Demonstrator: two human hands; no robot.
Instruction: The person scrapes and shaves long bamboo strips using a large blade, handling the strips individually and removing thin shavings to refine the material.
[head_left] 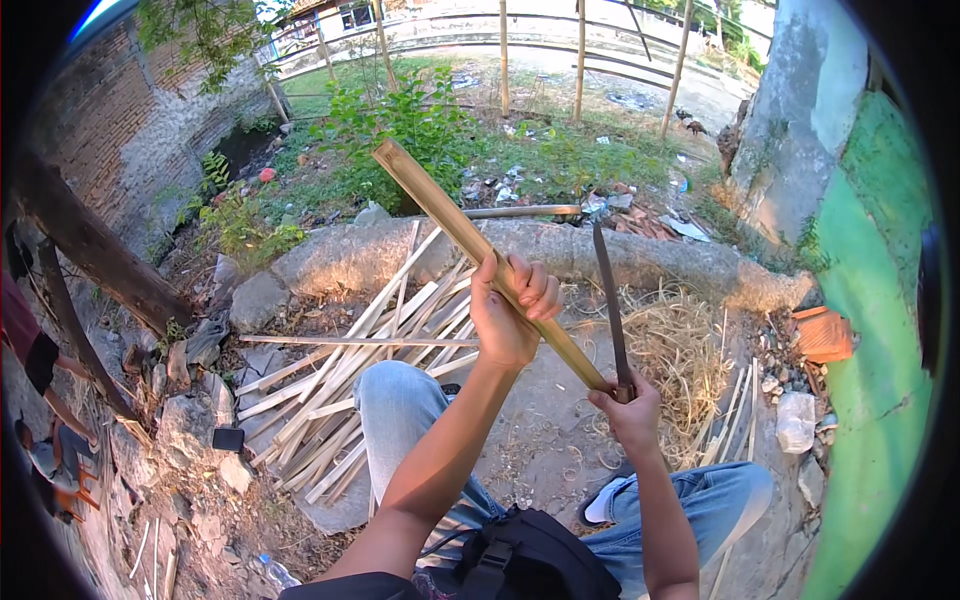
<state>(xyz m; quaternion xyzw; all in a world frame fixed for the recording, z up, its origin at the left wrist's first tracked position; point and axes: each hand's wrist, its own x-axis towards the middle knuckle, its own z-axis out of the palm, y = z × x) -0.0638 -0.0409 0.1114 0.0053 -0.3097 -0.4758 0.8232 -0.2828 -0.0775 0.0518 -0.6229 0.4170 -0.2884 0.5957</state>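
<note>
My left hand point(512, 308) is wrapped round the middle of a split bamboo piece point(440, 203), which slants from upper left to lower right. The bamboo's lower end comes down to my right hand point(630, 412). That hand is closed on the handle of a long knife point(610, 300), its dark narrow blade pointing up and away from me. Whether the right fingers also touch the bamboo, I cannot tell. Below and left of the bamboo lies a heap of pale split bamboo strips point(330, 420). Curled bamboo shavings point(665, 355) are piled beyond the knife.
A low stone ledge point(340, 255) runs across ahead. Rubble, a dark phone-like object point(228, 439) and a leaning log point(105, 250) are at the left, where another person point(60, 455) sits. A green wall point(870, 330), orange tiles point(822, 334) and a whitish block point(796, 422) stand at the right.
</note>
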